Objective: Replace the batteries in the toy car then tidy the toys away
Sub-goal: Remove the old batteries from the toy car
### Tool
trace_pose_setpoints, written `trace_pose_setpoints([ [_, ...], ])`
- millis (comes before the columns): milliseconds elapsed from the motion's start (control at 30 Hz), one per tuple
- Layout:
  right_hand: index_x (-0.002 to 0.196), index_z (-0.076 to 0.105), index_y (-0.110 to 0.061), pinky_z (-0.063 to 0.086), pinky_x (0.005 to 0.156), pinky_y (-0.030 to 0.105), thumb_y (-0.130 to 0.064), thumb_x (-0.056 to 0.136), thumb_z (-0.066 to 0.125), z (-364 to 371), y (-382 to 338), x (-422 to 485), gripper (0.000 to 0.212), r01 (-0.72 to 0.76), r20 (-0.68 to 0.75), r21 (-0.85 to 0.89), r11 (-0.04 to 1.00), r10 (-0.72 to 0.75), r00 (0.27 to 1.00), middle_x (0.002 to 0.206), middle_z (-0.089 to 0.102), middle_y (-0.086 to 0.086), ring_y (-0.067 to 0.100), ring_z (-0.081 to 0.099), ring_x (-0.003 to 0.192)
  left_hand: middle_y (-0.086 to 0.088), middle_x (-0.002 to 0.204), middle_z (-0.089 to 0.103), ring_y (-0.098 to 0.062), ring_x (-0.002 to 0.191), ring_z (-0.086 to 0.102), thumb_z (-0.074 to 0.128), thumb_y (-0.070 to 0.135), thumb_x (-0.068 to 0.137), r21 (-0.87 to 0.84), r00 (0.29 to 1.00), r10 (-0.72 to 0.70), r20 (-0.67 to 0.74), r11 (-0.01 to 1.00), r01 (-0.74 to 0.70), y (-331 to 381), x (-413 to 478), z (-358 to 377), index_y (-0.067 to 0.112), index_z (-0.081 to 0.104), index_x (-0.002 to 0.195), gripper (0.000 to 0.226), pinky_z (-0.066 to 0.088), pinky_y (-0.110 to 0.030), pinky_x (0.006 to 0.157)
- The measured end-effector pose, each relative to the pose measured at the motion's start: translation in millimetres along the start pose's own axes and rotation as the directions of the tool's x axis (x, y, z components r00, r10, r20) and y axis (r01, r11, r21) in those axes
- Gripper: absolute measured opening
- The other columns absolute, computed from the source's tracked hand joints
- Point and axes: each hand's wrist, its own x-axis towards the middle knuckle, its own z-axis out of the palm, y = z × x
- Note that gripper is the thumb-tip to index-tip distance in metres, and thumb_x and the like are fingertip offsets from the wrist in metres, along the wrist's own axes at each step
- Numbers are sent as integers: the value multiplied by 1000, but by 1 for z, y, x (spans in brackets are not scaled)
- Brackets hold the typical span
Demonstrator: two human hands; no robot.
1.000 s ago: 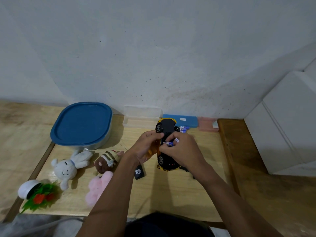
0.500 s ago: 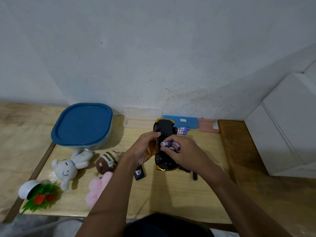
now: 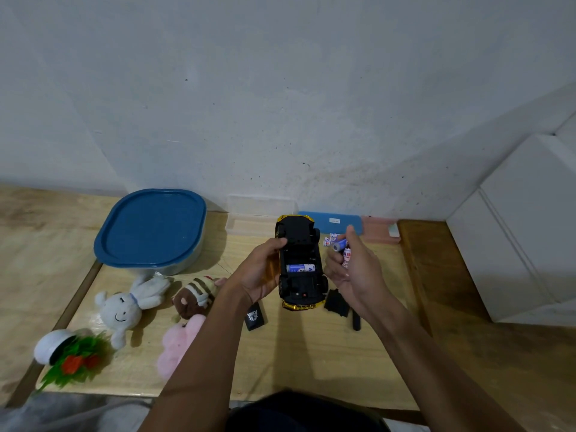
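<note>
A yellow and black toy car [image 3: 300, 244] is held upside down over the wooden board, and my left hand [image 3: 262, 272] grips its left side. One blue battery [image 3: 301, 268] lies across the open battery bay. To the right of the car, my right hand [image 3: 353, 271] holds two batteries [image 3: 343, 251], one pinched near its fingertips. More batteries [image 3: 330, 239] lie on the board behind that hand. A black cover piece [image 3: 336, 303] and a dark screwdriver [image 3: 356, 321] lie under my right wrist.
A blue-lidded container [image 3: 151, 227] stands at the back left. A white rabbit [image 3: 124, 307], a brown plush [image 3: 194, 296] and a pink plush [image 3: 180, 344] lie left of my arm, a potted toy plant [image 3: 67, 358] at the corner. A clear box [image 3: 252, 222] and blue case [image 3: 330, 221] line the wall.
My right hand has pulled away from the car's underside to the right with batteries in it, leaving one battery seated in the bay. The left hand still holds the car.
</note>
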Motion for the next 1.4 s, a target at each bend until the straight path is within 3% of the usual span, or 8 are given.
trace_pose_setpoints([
  [367, 79, 47, -13, 30, 34, 17, -12, 93, 42, -11, -2, 9, 15, -201, 38, 395, 896, 203, 979, 65, 45, -1, 7, 44, 47, -13, 100, 71, -23, 84, 71, 46, 23, 97, -34, 999, -5, -39, 999, 4, 1, 1, -2, 1, 58, 122, 36, 59, -35, 75],
  [467, 82, 48, -15, 21, 31, 17, -7, 90, 39, -14, -5, 4, 15, -191, 9, 135, 972, 191, 981, 61, 38, -3, 6, 30, 40, -12, 99, 71, -24, 86, 70, 46, 23, 97, -33, 999, -1, -42, 999, -1, 2, 1, -5, 1, 59, 121, 35, 59, -36, 75],
  [533, 83, 52, -12, 18, 35, 21, -11, 91, 43, -12, -8, -1, 12, -104, -23, -277, 955, 102, 995, 59, 33, -2, 9, 25, 40, -12, 98, 72, -24, 86, 70, 47, 23, 96, -17, 999, 5, -48, 1000, -6, 3, 1, -6, 2, 59, 122, 36, 59, -36, 75],
  [600, 84, 64, -14, 32, 45, 21, -21, 92, 53, -8, -10, -5, 16, 76, 52, -727, 682, -56, 997, 62, 49, -7, 10, 43, 46, -13, 101, 71, -25, 89, 69, 48, 24, 96, -1, 999, 8, -46, 1000, -8, 3, 1, -8, 1, 58, 125, 38, 57, -38, 81],
  [667, 88, 72, -27, 50, 64, 25, -32, 90, 60, -4, -9, -8, 13, 222, 189, -919, 324, -132, 973, 79, 67, -16, 5, 63, 73, -17, 107, 69, -27, 93, 69, 49, 25, 95, 17, 999, 8, -47, 1000, -7, 4, 1, -7, 0, 57, 127, 41, 56, -39, 84],
  [733, 88, 70, -38, 57, 69, 36, -40, 87, 62, -2, -7, -11, 8, 251, 229, -947, 198, -129, 965, 85, 71, -15, 13, 68, 80, -18, 110, 69, -28, 95, 69, 48, 25, 95, 43, 999, 15, -46, 999, -13, 5, 2, -7, 0, 58, 127, 41, 58, -38, 83],
  [867, 103, 68, -37, 43, 45, 24, -43, 88, 61, 1, -2, -12, 17, 215, 196, -972, 97, -177, 964, 68, 67, -9, 9, 57, 50, -20, 108, 68, -27, 92, 70, 45, 22, 97, 76, 996, 59, -63, 996, -54, 6, 3, -6, -2, 58, 126, 39, 58, -33, 71],
  [1400, 106, 65, -31, 55, 60, 33, -42, 83, 62, 9, 13, -8, 26, 101, 57, -984, 146, -276, 960, 82, 64, -10, 8, 62, 68, -13, 95, 73, -28, 89, 69, 58, 9, 89, 82, 971, 234, -39, 970, -230, 5, 8, -7, 2, 66, 110, 24, 60, -38, 75],
])
